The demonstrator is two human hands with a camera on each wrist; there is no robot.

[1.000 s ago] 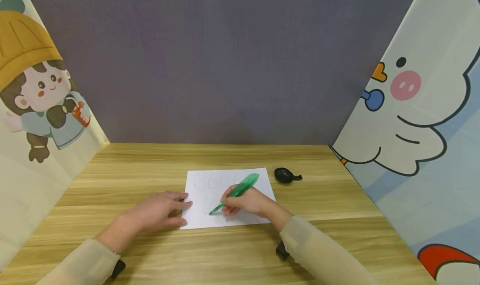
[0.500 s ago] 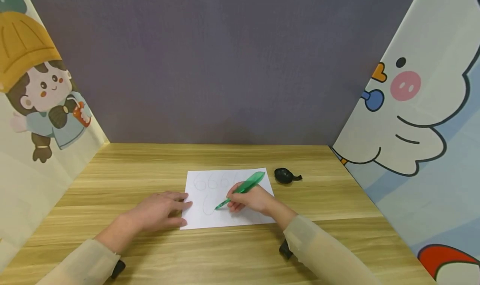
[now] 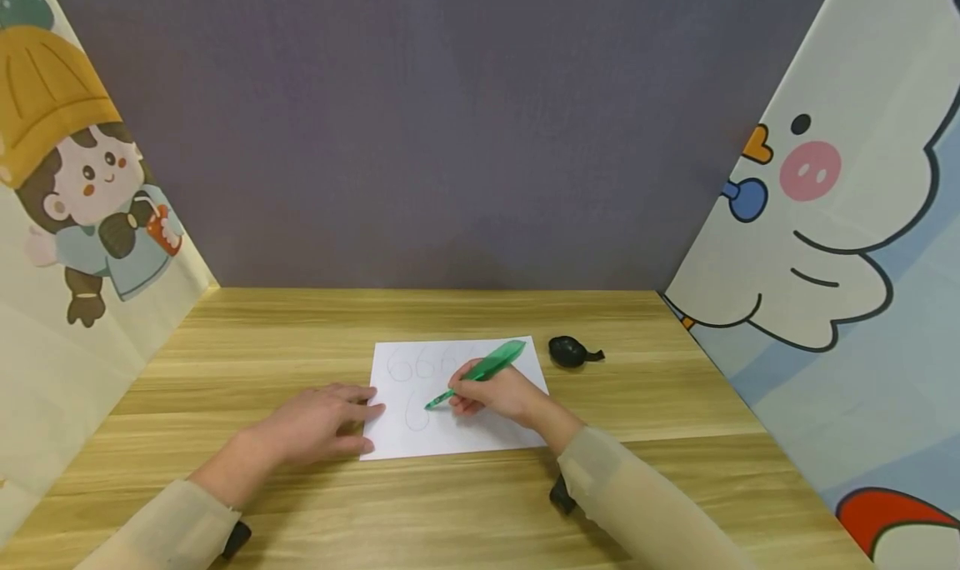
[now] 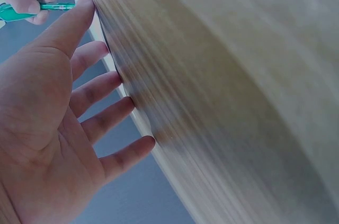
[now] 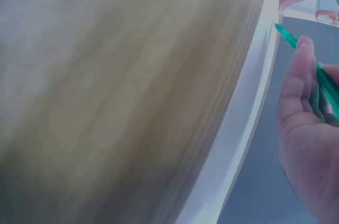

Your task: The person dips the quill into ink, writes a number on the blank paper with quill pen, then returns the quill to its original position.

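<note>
A sheet of white paper [image 3: 465,437] lies on the wooden table, with a row of 6-shaped marks near its top and one larger mark below. My right hand [image 3: 502,395] pinches a green pen [image 3: 498,360] with a leaf-shaped top; its tip is at the lower mark. In the right wrist view the green pen [image 5: 328,89] slants out of the right hand [image 5: 310,134]. My left hand [image 3: 318,420] rests with spread fingers on the paper's left edge. The left wrist view shows the left hand [image 4: 47,107] with its fingers extended.
A small black object [image 3: 567,352] with a short stem lies right of the paper on the table [image 3: 360,520]. A dark grey panel [image 3: 442,128] stands behind the table. Side panels with cartoon prints flank it left and right.
My right hand has shifted slightly, first right and then back left and up, taking the pen tip up along the lower mark. My left hand has stayed still.
</note>
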